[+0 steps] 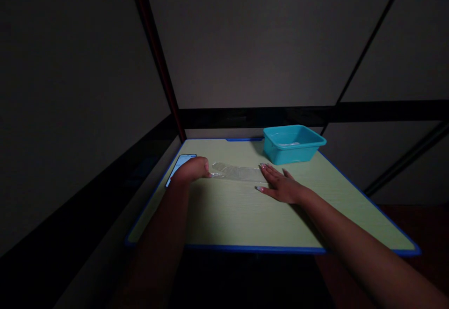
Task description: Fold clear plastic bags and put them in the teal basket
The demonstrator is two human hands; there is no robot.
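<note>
The room is dim, and the person leans over a pale green table [245, 215] edged in blue, both bare arms stretched forward across it. Between the hands lies a strip of clear plastic film [236, 172], flat on the tabletop and running left to right. The left hand [191, 170] is curled into a loose fist at the film's left end, fingers closed around or onto that end; from here it looks like a pinch on the plastic, though the light is too poor to see exactly how much of it the fingers have. The right hand [280, 185] lies open and flat, palm down, fingers spread and pointing left, its fingertips resting on or right at the film's right end. So the film sits stretched between the two hands, held at one end and pressed at the other, nearer the far half of the table than the near edge. Just behind the left hand, partly covered by it, a phone [179, 164] with a lit screen lies near the table's left edge. At the far right corner stands a teal plastic tub [293, 144], well clear of the right hand, with something pale and hard to make out inside.
</note>
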